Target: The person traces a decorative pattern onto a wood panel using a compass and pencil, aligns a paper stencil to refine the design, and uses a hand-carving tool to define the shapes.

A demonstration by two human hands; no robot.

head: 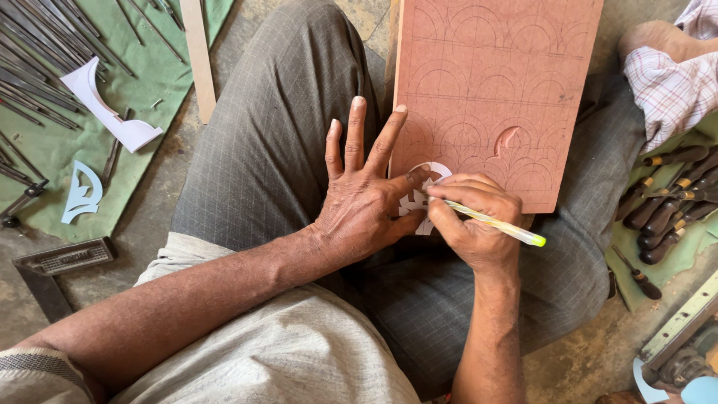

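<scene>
Paper stencil [426, 196], white cutout, lies flat on the near-left corner of the reddish wood board [493, 90] resting on the person's lap. Left hand [366, 202] pins it, fingers spread, not clenched. Right hand [471, 224] is touching the stencil's right edge, grasping a yellow-green pen [497, 223]; pen axis runs right and nearer, tip at the stencil. Chisels [669, 213] far right.
</scene>
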